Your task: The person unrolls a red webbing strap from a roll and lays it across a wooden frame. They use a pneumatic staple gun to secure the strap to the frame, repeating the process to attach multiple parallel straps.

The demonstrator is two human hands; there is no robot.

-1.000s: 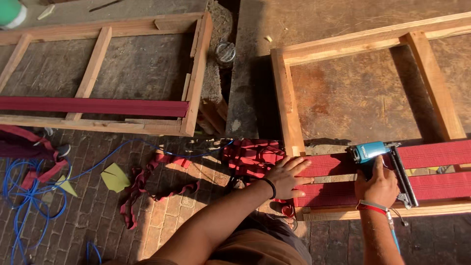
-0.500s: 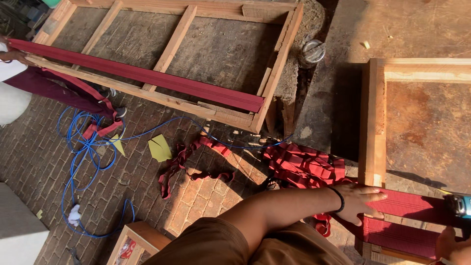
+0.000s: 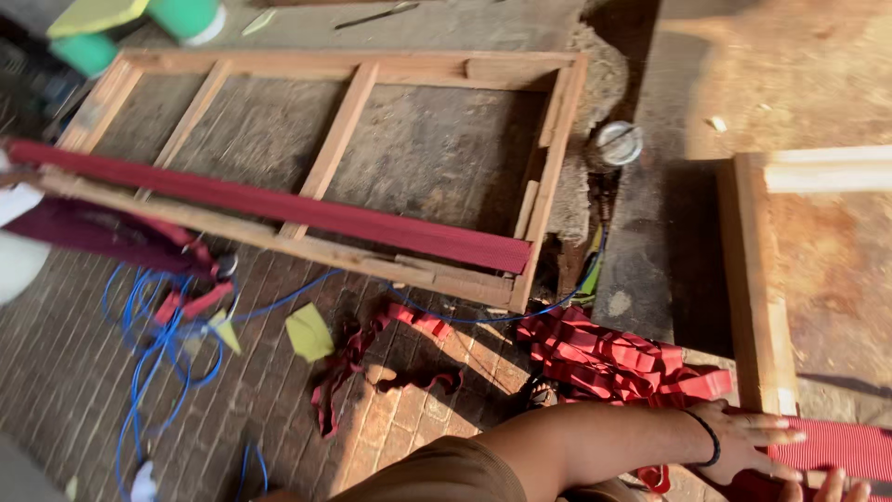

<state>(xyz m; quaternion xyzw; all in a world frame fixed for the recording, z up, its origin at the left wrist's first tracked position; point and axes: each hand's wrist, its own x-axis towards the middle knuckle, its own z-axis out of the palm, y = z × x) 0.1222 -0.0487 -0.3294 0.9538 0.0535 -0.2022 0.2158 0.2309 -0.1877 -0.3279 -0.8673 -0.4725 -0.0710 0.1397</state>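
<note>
Head view: left hand (image 3: 743, 444) flat, fingers (image 3: 779, 437) spread wide and pressing down on the red strap (image 3: 850, 448), gripping nothing, just beside the corner of the near wooden frame (image 3: 757, 297). Strap running long-ways to the right, away from the fingertips and off the edge. Right hand (image 3: 841, 487) only peeking in as fingertips just below the strap; cannot tell if clenched or loose.
</note>
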